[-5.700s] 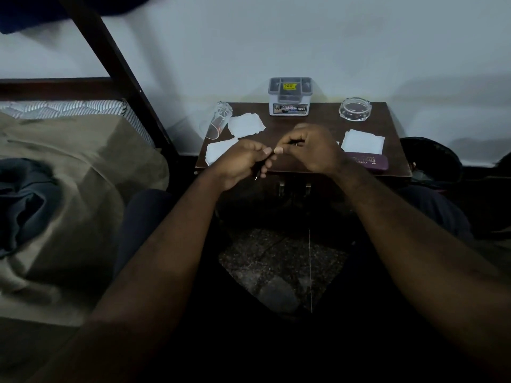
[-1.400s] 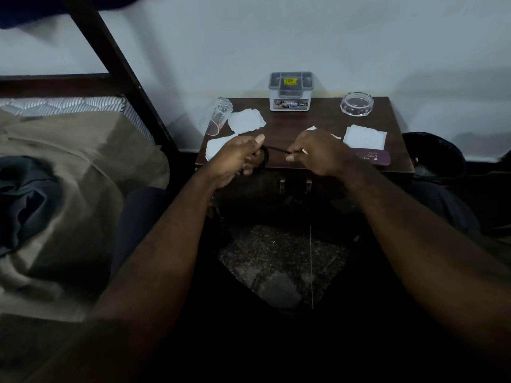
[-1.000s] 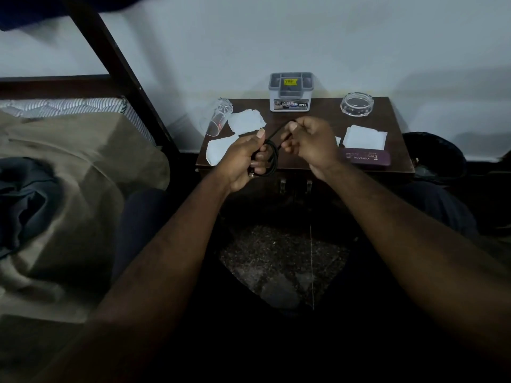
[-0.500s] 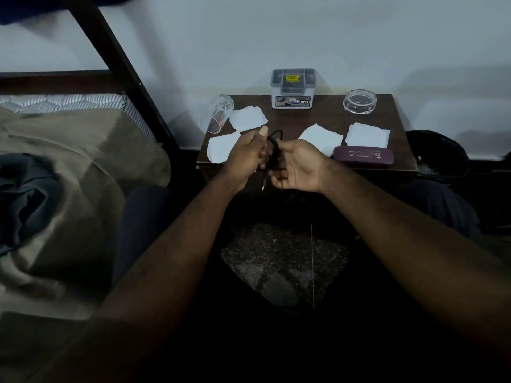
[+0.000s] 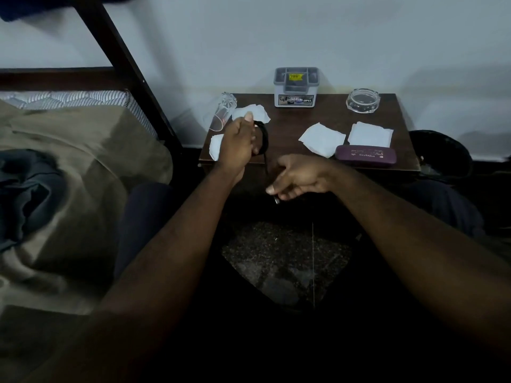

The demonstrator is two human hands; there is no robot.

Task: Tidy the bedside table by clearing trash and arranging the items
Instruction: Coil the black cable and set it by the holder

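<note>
Left hand [image 5: 237,145] gripping cable [image 5: 265,139], coil upright, tail hanging down

Dark wooden table [image 5: 287,128], paper tissues [image 5: 322,139]

Left hand [image 5: 239,145] raised, fingers curled; right hand [image 5: 297,176] lower, seemingly pinching.

Your hands split apart. Your left hand [image 5: 238,146] has lifted the coiled cable [image 5: 265,136] over the left side of the table [image 5: 290,120], and your right hand [image 5: 297,176] has dropped below the front edge, following the loose tail down. The middle napkin [image 5: 322,139] is uncovered now.
</note>
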